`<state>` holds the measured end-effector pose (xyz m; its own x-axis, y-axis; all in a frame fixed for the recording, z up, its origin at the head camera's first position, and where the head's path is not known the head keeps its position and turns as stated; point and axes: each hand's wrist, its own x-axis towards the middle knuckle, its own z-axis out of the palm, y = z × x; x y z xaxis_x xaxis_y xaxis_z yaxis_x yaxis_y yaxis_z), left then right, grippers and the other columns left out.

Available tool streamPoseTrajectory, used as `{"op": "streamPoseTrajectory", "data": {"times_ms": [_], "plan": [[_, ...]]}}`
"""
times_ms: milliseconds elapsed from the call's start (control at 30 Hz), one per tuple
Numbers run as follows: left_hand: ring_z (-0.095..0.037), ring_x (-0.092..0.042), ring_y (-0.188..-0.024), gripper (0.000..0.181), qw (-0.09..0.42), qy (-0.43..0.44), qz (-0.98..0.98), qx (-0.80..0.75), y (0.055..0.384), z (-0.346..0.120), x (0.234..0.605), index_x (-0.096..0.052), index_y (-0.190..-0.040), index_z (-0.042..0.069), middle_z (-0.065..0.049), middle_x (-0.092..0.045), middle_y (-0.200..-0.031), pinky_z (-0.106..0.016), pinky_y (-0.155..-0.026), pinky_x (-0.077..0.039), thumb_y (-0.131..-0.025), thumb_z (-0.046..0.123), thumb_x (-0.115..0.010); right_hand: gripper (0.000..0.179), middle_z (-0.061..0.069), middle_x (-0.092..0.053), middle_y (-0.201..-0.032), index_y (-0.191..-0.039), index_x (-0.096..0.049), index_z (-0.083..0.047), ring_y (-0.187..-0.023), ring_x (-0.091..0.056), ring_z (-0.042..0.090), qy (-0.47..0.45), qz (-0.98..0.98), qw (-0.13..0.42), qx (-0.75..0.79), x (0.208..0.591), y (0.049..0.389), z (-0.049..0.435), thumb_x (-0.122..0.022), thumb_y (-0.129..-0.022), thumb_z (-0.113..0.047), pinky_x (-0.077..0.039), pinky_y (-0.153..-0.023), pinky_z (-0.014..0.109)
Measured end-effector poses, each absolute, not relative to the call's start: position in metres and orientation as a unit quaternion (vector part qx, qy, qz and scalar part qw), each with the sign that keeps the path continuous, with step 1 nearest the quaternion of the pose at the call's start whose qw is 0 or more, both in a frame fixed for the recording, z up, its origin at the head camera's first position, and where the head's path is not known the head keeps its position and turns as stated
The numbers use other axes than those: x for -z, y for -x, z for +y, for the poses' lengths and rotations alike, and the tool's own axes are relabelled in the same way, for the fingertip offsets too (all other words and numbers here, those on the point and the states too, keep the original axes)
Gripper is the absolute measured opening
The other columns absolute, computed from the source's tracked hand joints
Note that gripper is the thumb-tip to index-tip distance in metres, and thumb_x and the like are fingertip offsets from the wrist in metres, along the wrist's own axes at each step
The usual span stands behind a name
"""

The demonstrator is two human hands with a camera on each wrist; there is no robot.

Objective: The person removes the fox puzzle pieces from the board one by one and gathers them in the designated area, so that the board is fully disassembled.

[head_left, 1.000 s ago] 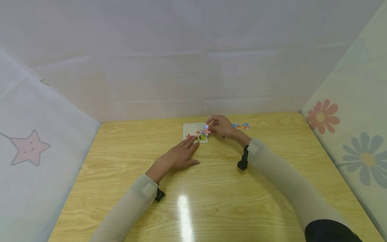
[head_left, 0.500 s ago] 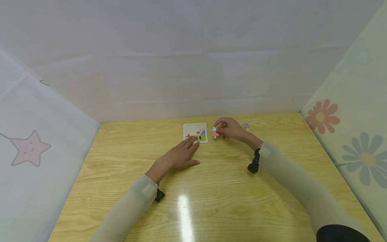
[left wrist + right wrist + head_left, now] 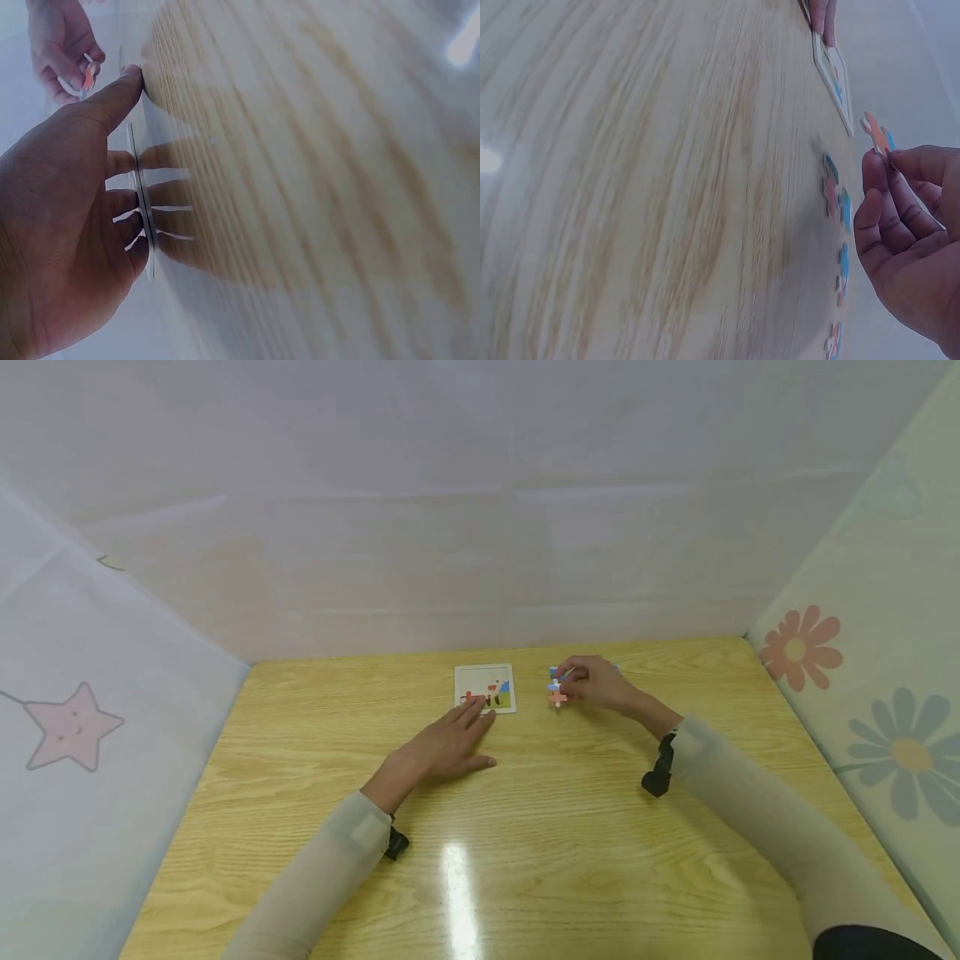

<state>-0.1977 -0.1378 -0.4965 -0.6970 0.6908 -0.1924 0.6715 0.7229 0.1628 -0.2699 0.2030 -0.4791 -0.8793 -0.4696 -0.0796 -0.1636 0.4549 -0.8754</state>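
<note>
A small white-framed jigsaw puzzle board [image 3: 474, 678] lies near the table's far edge, its lower part bearing coloured pieces. My left hand [image 3: 446, 750] rests with extended fingertips on its near edge, covering part of the picture; the left wrist view shows those fingertips on the thin board [image 3: 142, 202]. To the right, my right hand [image 3: 598, 685] pinches an orange, white and blue puzzle piece [image 3: 877, 135] between thumb and fingers. It is held above the table, over several loose puzzle pieces [image 3: 830, 187], which the hand mostly covers in the head view.
The wooden table [image 3: 480, 827] meets a pale covered wall [image 3: 480, 568] just behind the board. Side panels stand left and right, printed with a star [image 3: 75, 727] and flowers [image 3: 801, 649]. A wrist camera [image 3: 658, 772] is strapped to my right wrist.
My right hand has moved right, away from the board, carrying the puzzle piece over the loose pieces. My left hand and the board have stayed put.
</note>
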Motion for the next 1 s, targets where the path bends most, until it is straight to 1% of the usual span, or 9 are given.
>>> {"op": "streamPoseTrajectory", "data": {"times_ms": [133,267,367,567,733,867,1000], "plan": [[-0.034,-0.007,-0.164,0.088,0.124,-0.367,0.921,-0.042,0.197,-0.137,0.496,-0.017,-0.170,0.007,-0.020,-0.006,-0.177,-0.046,-0.133,-0.014,-0.108,0.062,-0.047,0.023,0.018,-0.077,-0.105,-0.127,-0.069,0.000,-0.097,-0.074,0.033,0.181,0.843,0.153,0.482,0.479,0.268,0.215,-0.064,-0.106,-0.007,-0.061,-0.085,0.047],[-0.034,-0.006,-0.164,0.088,0.129,-0.367,0.920,-0.041,0.197,-0.137,0.495,-0.016,-0.171,0.007,-0.020,-0.005,-0.177,-0.046,-0.133,-0.014,-0.108,0.062,-0.047,0.025,0.024,-0.076,-0.109,-0.129,-0.067,0.003,-0.101,-0.073,0.039,0.178,0.842,0.153,0.485,0.479,0.266,0.224,-0.064,-0.106,-0.007,-0.059,-0.090,0.055],[-0.034,-0.006,-0.164,0.088,0.128,-0.369,0.920,-0.040,0.197,-0.138,0.496,-0.016,-0.170,0.007,-0.020,-0.005,-0.177,-0.047,-0.133,-0.014,-0.108,0.062,-0.046,0.027,0.025,-0.075,-0.111,-0.130,-0.066,0.006,-0.102,-0.072,0.041,0.174,0.846,0.152,0.481,0.479,0.265,0.231,-0.063,-0.107,-0.007,-0.058,-0.092,0.057],[-0.035,-0.006,-0.164,0.088,0.128,-0.369,0.920,-0.039,0.198,-0.138,0.497,-0.016,-0.170,0.006,-0.020,-0.005,-0.177,-0.047,-0.133,-0.014,-0.109,0.061,-0.046,0.026,0.021,-0.076,-0.110,-0.130,-0.066,0.003,-0.102,-0.072,0.036,0.154,0.862,0.148,0.460,0.483,0.267,0.240,-0.063,-0.107,-0.007,-0.059,-0.092,0.052],[-0.034,-0.006,-0.164,0.088,0.131,-0.366,0.921,-0.039,0.197,-0.139,0.496,-0.016,-0.171,0.007,-0.020,-0.004,-0.177,-0.046,-0.133,-0.013,-0.109,0.062,-0.046,0.024,0.017,-0.078,-0.106,-0.128,-0.067,0.003,-0.099,-0.073,0.032,0.144,0.876,0.143,0.437,0.488,0.270,0.245,-0.063,-0.107,-0.007,-0.057,-0.090,0.046],[-0.035,-0.006,-0.164,0.088,0.131,-0.365,0.921,-0.041,0.197,-0.140,0.496,-0.016,-0.171,0.007,-0.020,-0.004,-0.177,-0.046,-0.133,-0.013,-0.109,0.062,-0.046,0.023,0.016,-0.078,-0.105,-0.127,-0.068,0.001,-0.096,-0.074,0.029,0.138,0.883,0.142,0.426,0.491,0.271,0.248,-0.064,-0.107,-0.008,-0.058,-0.087,0.041],[-0.035,-0.006,-0.164,0.088,0.130,-0.364,0.921,-0.044,0.197,-0.140,0.496,-0.016,-0.170,0.007,-0.020,-0.004,-0.177,-0.047,-0.133,-0.013,-0.109,0.062,-0.046,0.022,0.018,-0.077,-0.105,-0.126,-0.069,0.002,-0.092,-0.074,0.029,0.132,0.883,0.142,0.428,0.492,0.272,0.248,-0.064,-0.106,-0.008,-0.060,-0.082,0.037]]}}
